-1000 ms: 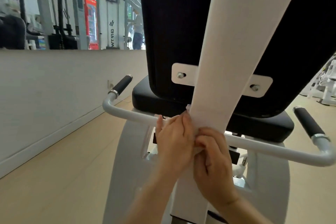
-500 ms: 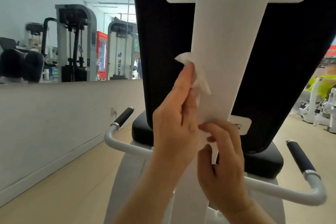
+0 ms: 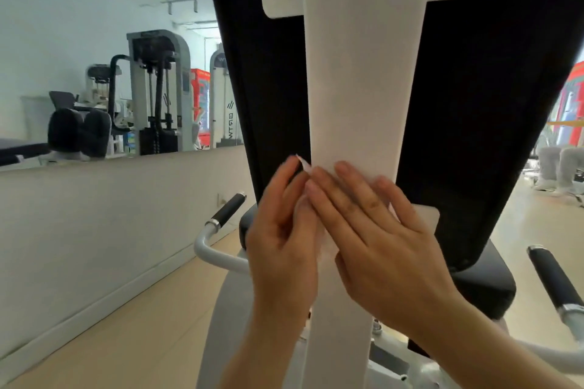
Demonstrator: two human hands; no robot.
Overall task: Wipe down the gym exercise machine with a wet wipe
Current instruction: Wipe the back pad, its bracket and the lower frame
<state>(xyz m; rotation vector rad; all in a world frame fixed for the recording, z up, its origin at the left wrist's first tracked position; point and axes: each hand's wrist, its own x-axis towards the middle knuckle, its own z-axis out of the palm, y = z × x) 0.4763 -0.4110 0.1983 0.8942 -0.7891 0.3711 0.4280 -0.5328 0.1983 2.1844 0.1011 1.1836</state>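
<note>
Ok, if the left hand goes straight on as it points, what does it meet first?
Probably the white bracket plate above; until then the left hand and wipe just follow the column edge.

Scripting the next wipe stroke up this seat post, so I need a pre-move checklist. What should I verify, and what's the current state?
1. Wipe under the hands: ok, a corner pokes out above the fingertips.
2. Right hand flat on the white post: ok, fingers straight.
3. Left hand gripping the wipe: cannot tell, thumb hidden.
4. Post above the hands unobstructed: ok, bare up to the bracket.
5. Wipe wet enough: cannot tell.
</note>
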